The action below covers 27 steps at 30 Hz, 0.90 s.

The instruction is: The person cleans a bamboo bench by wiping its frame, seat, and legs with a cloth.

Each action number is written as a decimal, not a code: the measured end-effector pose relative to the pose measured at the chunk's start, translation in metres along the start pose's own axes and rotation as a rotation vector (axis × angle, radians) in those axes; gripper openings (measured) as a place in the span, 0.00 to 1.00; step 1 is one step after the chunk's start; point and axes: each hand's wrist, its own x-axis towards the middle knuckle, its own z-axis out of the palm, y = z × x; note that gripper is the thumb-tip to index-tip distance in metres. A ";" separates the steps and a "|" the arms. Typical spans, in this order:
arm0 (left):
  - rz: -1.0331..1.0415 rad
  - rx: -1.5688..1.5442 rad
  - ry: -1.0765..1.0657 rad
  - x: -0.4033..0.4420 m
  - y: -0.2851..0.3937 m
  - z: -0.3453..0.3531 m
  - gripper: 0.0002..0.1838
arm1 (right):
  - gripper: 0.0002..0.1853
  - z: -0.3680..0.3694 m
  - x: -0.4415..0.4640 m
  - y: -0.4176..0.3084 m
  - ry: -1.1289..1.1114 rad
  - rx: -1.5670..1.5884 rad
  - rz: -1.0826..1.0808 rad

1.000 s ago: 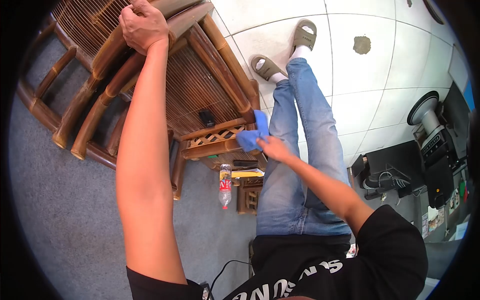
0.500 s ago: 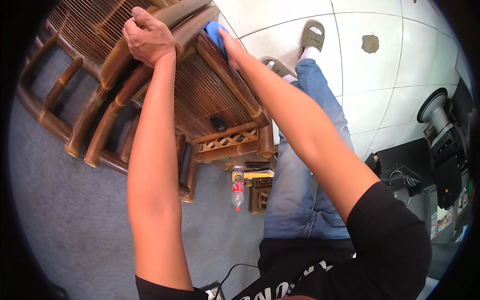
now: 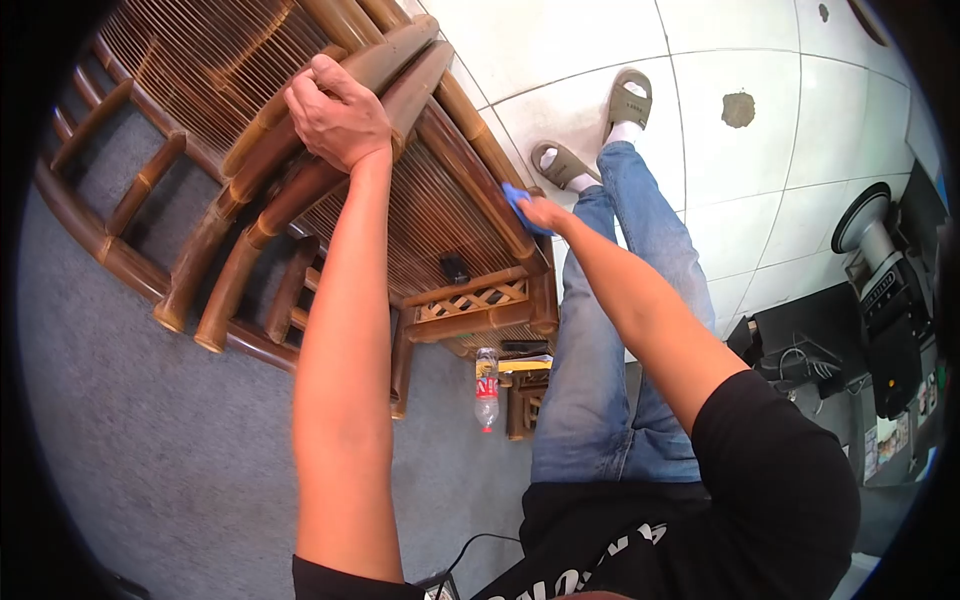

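Observation:
My left hand (image 3: 342, 115) is closed on the armrest (image 3: 400, 55) of a brown bamboo chair, fingers curled over its top. My right hand (image 3: 547, 214) grips a blue cloth (image 3: 517, 203) and presses it to the end of the chair's long edge rail (image 3: 475, 175), near the corner by my legs. Between the two hands lies the slatted bamboo seat (image 3: 385, 225), with a small black object (image 3: 454, 267) on it. A lattice panel (image 3: 470, 308) runs along the near side.
A plastic bottle with a red label (image 3: 486, 388) is beside a low bamboo piece (image 3: 520, 410). White tiles (image 3: 740, 180) and grey flooring (image 3: 220, 450) surround the furniture. At right, a black device with a round disc (image 3: 885, 290) is near a black box with cables (image 3: 800, 345).
My right hand has slid the blue cloth along the rail, from the armrest end toward my legs. My left hand stays on the armrest; the whole view has shifted slightly.

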 end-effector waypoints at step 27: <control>0.067 0.016 -0.059 0.002 -0.002 -0.001 0.27 | 0.20 0.057 0.053 0.111 -0.102 -0.432 -0.035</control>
